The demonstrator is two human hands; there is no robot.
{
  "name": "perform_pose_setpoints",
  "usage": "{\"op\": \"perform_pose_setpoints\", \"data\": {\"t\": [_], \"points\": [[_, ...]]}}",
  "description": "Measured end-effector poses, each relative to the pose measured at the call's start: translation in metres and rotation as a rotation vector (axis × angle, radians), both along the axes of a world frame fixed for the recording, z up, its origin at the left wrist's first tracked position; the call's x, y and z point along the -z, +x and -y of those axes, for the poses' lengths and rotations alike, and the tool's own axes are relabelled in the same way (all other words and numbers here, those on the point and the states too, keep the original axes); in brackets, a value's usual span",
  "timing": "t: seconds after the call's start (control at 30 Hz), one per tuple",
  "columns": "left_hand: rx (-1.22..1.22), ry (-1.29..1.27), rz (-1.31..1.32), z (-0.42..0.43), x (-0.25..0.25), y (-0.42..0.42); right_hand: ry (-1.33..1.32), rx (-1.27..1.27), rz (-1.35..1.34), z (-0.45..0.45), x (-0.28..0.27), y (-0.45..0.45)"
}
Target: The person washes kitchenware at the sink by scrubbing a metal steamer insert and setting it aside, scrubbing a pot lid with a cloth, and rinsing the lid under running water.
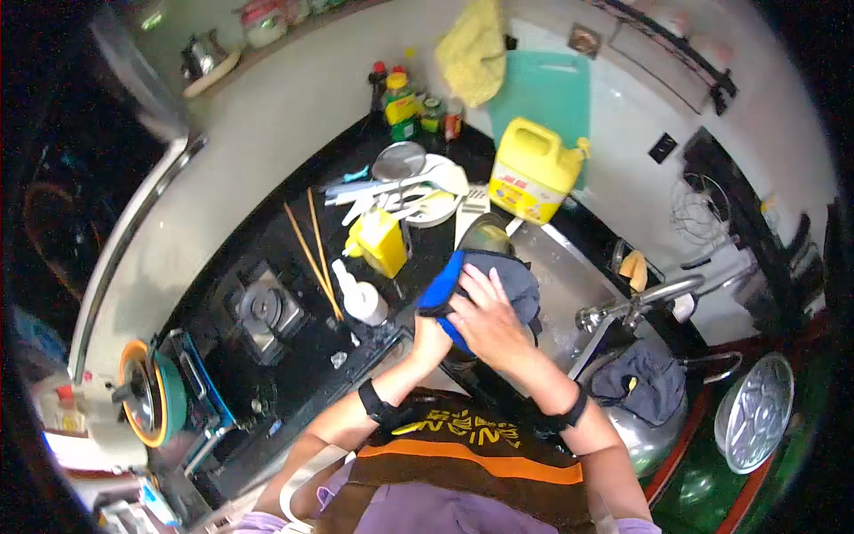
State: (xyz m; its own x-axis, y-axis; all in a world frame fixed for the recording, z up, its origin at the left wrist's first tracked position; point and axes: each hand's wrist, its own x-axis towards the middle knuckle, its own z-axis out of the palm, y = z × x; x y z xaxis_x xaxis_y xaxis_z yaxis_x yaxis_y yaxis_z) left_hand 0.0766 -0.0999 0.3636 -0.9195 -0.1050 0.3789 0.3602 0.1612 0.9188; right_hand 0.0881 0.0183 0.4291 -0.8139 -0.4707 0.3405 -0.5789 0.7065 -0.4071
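Gripping rumpled blue-and-gray fabric (2 hands).

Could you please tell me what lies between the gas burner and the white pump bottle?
The head view shows two long wooden sticks between the gas burner and the white pump bottle.

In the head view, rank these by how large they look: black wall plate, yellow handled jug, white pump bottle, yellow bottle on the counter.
1. Yellow handled jug
2. Yellow bottle and white pump bottle: too alike to rank
3. Black wall plate
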Motion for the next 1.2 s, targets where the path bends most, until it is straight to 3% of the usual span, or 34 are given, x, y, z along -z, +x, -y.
{"op": "perform_pose_setpoints", "data": {"t": [0.03,0.07,0.17,0.2,0.23,0.27,0.3,0.37,0.4,0.43,0.5,0.53,0.6,0.7,0.77,0.83,0.9,0.97,1.1,1.17,1.2], "points": [[-0.063,-0.045,-0.161,-0.008,-0.012,-0.007,-0.045,0.088,-0.091,0.002,0.01,-0.005],[0.122,-0.012,0.141,-0.002,0.0,-0.005,-0.042,0.174,-0.139,-0.003,0.016,-0.012],[0.149,-0.243,0.165,-0.013,-0.03,-0.009,-0.089,0.583,-0.248,-0.015,0.012,-0.049],[0.142,-0.225,0.066,-0.02,-0.041,-0.007,-0.177,0.711,-0.232,-0.029,0.019,-0.073],[0.184,-0.297,0.028,-0.02,-0.047,-0.008,-0.422,0.78,0.03,-0.047,0.011,-0.091],[0.206,-0.328,-0.001,-0.021,-0.05,-0.007,-0.171,0.71,0.267,-0.074,0.0,-0.106],[0.227,-0.359,-0.036,-0.022,-0.053,-0.007,-0.617,0.765,0.434,-0.104,0.04,-0.147],[0.255,-0.372,-0.08,-0.024,-0.06,-0.008,-1.166,0.632,0.605,-0.095,-0.006,-0.133],[0.267,-0.375,-0.114,-0.025,-0.063,-0.01,-0.964,0.6,0.442,-0.103,0.018,-0.146],[0.237,-0.397,-0.237,-0.025,-0.071,-0.013,-0.89,0.61,0.345,-0.091,0.005,-0.132],[0.191,-0.31,-0.181,-0.024,-0.071,-0.027,-0.733,0.649,0.146,-0.066,-0.021,-0.105],[0.223,-0.3,-0.029,-0.023,-0.079,-0.033,-0.498,0.791,0.077,-0.044,-0.009,-0.099],[0.201,-0.228,-0.083,-0.025,-0.08,-0.047,-0.393,0.655,-0.36,-0.009,-0.007,-0.066],[0.28,-0.224,-0.145,-0.023,-0.089,-0.046,-0.521,0.542,-0.442,-0.008,-0.012,-0.049],[0.258,-0.237,-0.178,-0.023,-0.095,-0.043,-0.456,0.554,-0.502,-0.016,-0.016,-0.055],[0.291,-0.383,-0.074,-0.013,-0.105,-0.039,-0.521,0.582,-0.437,-0.03,-0.024,-0.077],[0.292,-0.38,-0.095,-0.01,-0.104,-0.034,-0.569,0.755,-0.208,-0.046,-0.029,-0.097],[0.322,-0.427,-0.147,-0.005,-0.109,-0.026,-0.766,0.717,-0.08,-0.064,-0.015,-0.126],[0.267,-0.332,-0.088,0.003,-0.102,-0.042,-0.368,0.757,-0.049,0.003,-0.023,-0.076],[0.265,-0.246,-0.087,0.009,-0.097,-0.055,-0.523,0.472,-0.387,0.03,0.001,-0.052],[0.276,-0.268,-0.072,0.012,-0.097,-0.053,-0.579,0.425,-0.297,0.033,0.006,-0.049]]}}
